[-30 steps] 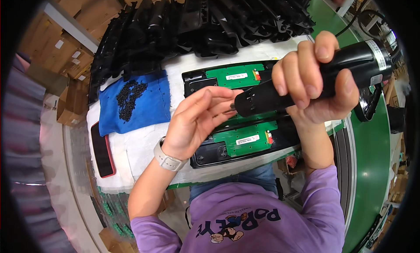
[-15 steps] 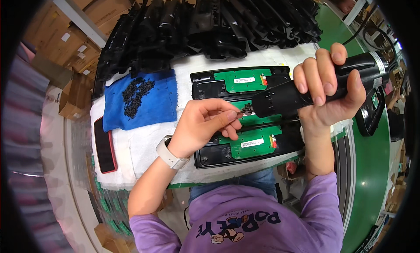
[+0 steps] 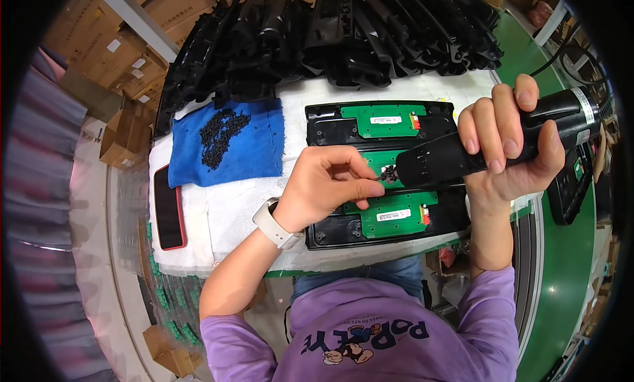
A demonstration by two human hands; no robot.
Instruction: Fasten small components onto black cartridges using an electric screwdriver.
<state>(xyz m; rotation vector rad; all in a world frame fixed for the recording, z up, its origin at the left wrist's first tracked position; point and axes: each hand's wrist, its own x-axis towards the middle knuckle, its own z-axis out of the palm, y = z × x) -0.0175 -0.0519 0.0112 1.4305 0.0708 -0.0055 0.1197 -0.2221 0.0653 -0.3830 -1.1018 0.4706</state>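
My right hand [image 3: 505, 137] is wrapped round a black electric screwdriver [image 3: 456, 157], held level with its nose pointing left. A clump of small dark screws [image 3: 388, 174] clings at the tip of that nose. My left hand [image 3: 333, 184] pinches at this clump with thumb and fingers; single screws in the pinch are too small to make out. Below the hands lie black plastic panels with green circuit boards: a far panel [image 3: 323, 123], a middle board [image 3: 378, 158] partly hidden by my hands and the tool, and a near panel [image 3: 343, 231].
On the left a blue cloth [image 3: 257, 151] carries a pile of small black screws [image 3: 221, 137]. A red-edged phone [image 3: 170, 207] lies beside it on the white table cover [image 3: 228, 210]. Many black plastic housings [image 3: 330, 38] are stacked along the back. A green surface [image 3: 561, 250] runs at right.
The whole view has shifted, so the table sits a little farther right. My left fingers stay at the screws by the screwdriver's tip; the right hand keeps its grip.
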